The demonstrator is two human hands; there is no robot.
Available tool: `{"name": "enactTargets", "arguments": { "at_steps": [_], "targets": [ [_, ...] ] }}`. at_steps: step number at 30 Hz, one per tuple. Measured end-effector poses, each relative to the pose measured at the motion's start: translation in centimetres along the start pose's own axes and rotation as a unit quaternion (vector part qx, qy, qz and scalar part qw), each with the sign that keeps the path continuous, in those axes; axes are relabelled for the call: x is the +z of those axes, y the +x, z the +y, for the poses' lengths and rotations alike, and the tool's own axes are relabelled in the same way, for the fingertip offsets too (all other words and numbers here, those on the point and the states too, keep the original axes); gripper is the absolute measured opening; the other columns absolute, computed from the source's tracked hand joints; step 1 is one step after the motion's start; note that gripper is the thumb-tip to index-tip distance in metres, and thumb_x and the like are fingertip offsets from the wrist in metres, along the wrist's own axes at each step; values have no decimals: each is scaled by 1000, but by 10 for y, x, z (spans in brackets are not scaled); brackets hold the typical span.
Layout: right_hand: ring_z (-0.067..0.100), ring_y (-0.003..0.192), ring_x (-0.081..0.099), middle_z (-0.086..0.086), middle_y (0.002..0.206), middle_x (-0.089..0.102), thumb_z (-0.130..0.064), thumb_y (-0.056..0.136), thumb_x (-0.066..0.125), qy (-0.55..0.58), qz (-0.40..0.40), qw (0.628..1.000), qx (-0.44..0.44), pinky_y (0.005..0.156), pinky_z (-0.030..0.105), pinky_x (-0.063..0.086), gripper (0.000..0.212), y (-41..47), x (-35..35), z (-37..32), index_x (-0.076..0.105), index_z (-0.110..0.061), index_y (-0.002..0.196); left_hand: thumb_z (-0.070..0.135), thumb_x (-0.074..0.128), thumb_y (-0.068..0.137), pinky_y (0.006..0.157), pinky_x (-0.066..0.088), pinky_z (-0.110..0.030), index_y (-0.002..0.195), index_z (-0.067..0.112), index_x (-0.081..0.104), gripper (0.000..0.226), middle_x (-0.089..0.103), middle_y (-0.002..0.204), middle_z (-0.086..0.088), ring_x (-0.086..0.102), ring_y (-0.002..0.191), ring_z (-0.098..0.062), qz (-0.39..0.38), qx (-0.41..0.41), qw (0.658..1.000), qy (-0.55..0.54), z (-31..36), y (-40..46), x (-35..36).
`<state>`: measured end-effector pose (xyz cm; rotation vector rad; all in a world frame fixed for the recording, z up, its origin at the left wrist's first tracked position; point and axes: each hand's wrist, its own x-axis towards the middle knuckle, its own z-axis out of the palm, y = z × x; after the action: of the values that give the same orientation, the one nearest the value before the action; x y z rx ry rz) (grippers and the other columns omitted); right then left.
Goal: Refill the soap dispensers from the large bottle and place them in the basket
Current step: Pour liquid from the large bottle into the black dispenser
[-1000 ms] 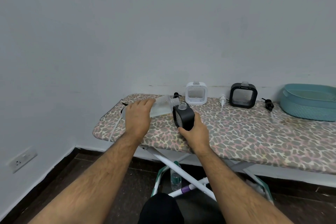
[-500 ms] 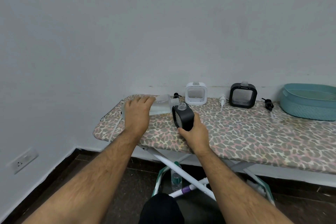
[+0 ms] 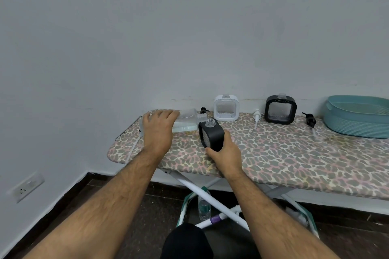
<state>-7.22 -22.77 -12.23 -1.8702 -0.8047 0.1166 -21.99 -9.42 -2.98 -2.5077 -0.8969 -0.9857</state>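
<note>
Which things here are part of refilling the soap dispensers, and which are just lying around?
Part of the job:
large clear bottle, gripped by the left hand
black dispenser, held by the right hand
white dispenser
second black dispenser
three loose pumps
teal basket

Just lying about:
water bottle under the ironing board
wall socket

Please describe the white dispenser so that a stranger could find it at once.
Look along the back edge of the ironing board, by the wall. The white dispenser stands upright there, left of a black one. It alone has a white frame.
</note>
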Motion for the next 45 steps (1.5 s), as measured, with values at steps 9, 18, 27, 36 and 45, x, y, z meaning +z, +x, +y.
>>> {"name": "enactTargets", "arguments": {
  "at_steps": [9,18,27,36,45],
  "targets": [
    [16,77,72,-8,100,70,-37,75,79,12,-6,1000,12,62,41,62,65,2,3,3,37,-44,124,-6,80,65,101,34,-50,124,29,62,71,67,124,6,60,115,-23,-15,-3,1000,10,-2,2,1],
    [17,79,70,-9,101,68,-36,76,79,7,-1,1000,3,65,41,62,66,1,2,3,40,-37,129,-5,81,64,101,33,-50,124,30,62,72,66,124,6,60,115,-23,-17,-2,1000,14,-1,2,2],
    [17,75,73,-9,95,71,-38,74,78,28,-10,999,13,62,41,62,67,4,5,8,36,-45,125,-7,80,64,102,31,-51,124,27,63,71,66,125,4,59,116,-26,-13,-1,1000,9,-1,2,1],
    [17,73,71,-7,98,70,-36,76,78,21,-9,1000,0,58,40,62,64,4,4,8,39,-40,126,-6,81,64,102,33,-53,123,28,62,71,67,123,5,60,115,-25,-20,-4,1000,14,-1,2,2],
    [16,74,72,-7,99,70,-36,76,78,15,-9,1000,-1,59,40,62,63,5,4,9,38,-42,124,-7,80,65,103,30,-54,125,28,61,71,66,125,4,58,118,-26,-26,-1,1000,14,-1,3,0]
  ]
}}
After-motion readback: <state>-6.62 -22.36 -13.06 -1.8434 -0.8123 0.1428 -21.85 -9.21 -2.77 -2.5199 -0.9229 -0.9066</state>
